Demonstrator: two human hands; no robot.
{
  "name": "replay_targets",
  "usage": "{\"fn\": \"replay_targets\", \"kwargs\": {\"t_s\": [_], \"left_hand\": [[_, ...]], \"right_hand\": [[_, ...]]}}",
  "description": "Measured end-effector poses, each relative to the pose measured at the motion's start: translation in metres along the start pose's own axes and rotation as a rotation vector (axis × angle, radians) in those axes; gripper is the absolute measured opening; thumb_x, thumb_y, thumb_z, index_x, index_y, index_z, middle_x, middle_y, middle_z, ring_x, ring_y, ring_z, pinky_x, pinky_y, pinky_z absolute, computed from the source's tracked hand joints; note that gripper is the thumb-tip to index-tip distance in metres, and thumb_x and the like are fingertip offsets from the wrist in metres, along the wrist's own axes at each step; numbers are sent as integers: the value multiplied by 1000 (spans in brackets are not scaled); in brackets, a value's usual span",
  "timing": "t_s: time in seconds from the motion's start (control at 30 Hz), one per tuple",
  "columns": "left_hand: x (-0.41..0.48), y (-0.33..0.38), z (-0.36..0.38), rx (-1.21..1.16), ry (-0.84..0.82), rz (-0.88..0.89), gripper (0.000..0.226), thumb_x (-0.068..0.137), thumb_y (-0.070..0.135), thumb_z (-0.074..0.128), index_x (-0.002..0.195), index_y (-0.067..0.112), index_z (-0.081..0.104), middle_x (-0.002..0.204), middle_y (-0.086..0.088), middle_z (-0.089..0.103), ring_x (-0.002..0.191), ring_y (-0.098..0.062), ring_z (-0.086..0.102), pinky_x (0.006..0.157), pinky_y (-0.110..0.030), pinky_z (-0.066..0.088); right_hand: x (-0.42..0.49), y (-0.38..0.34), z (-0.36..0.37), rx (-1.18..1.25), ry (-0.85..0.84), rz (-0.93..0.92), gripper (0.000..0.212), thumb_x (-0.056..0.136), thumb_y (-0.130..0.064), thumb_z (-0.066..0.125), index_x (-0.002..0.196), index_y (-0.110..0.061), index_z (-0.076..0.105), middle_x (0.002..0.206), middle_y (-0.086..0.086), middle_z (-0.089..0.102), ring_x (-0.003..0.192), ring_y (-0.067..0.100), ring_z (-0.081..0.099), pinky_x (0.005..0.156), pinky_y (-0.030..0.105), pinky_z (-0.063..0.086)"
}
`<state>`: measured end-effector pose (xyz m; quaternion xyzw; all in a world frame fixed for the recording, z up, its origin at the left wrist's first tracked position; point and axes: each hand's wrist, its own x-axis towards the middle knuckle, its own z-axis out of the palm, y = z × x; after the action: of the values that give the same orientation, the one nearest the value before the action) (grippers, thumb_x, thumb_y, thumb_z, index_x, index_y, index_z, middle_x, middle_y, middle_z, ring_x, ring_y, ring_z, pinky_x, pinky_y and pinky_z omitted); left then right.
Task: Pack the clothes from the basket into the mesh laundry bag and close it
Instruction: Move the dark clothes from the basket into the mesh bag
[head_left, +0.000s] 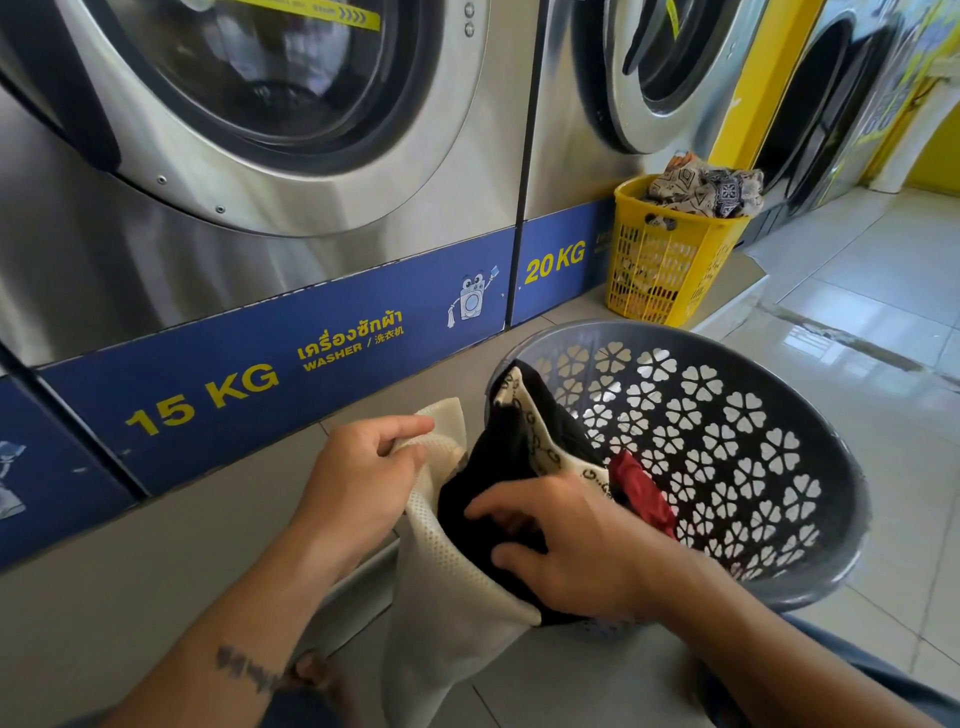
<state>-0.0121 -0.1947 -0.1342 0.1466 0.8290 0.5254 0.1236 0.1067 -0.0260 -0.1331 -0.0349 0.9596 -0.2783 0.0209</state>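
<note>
A cream mesh laundry bag (457, 597) hangs open in front of me, low in the middle of the view. My left hand (358, 478) pinches its top rim and holds the mouth open. My right hand (566, 545) grips a black garment with a cream patterned band (519, 447) and presses it into the bag's mouth. The garment trails back over the rim of a tilted dark grey basket (727, 447) with flower-shaped holes. A red piece of clothing (641, 491) lies inside the basket beside my right hand.
Steel washers marked 15 KG (208, 400) and 20 KG (556, 260) line the wall on a raised step. A yellow basket (670, 260) full of patterned clothes stands on that step at the right. Glossy floor tiles (872, 312) stretch to the right.
</note>
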Motion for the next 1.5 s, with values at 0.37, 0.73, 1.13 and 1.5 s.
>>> {"fn": "replay_targets", "kwargs": {"t_s": [0.37,0.73,1.13,1.5], "left_hand": [[1,-9,11,250,-23,89,38,87,5,57,113,27,75,106,8,75,101,-13,68,80,-15,44],[9,-37,13,51,-97,-59,40,86,-1,51,95,27,78,89,9,77,94,-14,70,85,-38,58],[6,-59,13,98,-115,-67,32,94,12,57,116,29,73,112,11,74,107,-11,67,100,-43,52],[-33,-37,16,-209,-119,-197,30,97,6,54,103,23,77,90,-5,78,82,-21,71,79,-43,61]], "right_hand": [[3,60,12,134,60,260,97,73,-39,78,153,-44,24,146,-8,50,131,14,51,112,39,43],[0,13,30,-576,207,-112,49,73,-30,57,121,-35,65,95,-7,56,84,21,55,66,36,48],[-10,26,14,-393,-97,250,103,79,-43,67,153,-50,-3,154,6,19,135,37,43,102,49,49],[-45,-16,2,-563,74,151,54,87,-21,60,137,-38,46,121,-3,46,105,21,54,72,36,54]]}}
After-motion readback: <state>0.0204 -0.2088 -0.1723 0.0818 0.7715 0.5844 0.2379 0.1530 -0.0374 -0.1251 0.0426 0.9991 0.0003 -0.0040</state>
